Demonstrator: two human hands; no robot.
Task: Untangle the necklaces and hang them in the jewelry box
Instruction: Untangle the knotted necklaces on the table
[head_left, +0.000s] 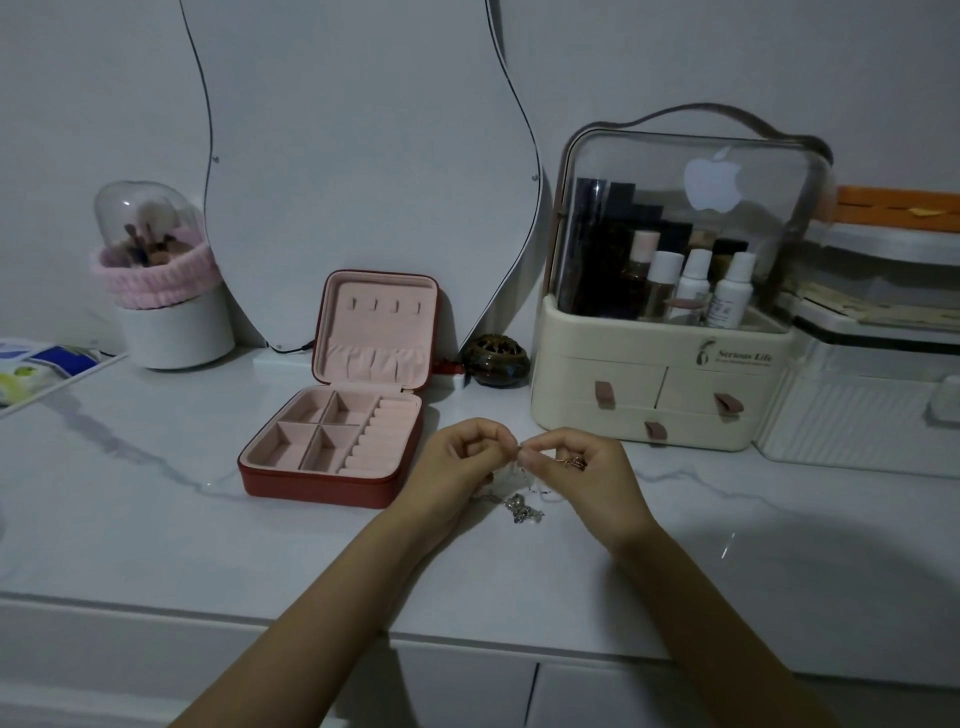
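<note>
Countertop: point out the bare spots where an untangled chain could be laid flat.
Free: the wide countertop stretch left of the jewelry box, and the front strip right of the right hand. Crowded: the back edge, with brush holder, small dark pot and cosmetics organizer; tangled necklaces lie under both hands.

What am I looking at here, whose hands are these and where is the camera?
There is no machine here. A person wears one camera on their head, and it looks forward and down, so the arms reach in from the bottom of the picture. The left hand and right hand meet over a white marble-look tabletop, both pinching a tangle of thin silver necklaces that hangs down onto the surface. To the left of the hands is a red jewelry box, open, with pink lining and small hooks in its lid. Behind stand a mirror, a cream cosmetics organizer with bottles, and a brush holder.
</note>
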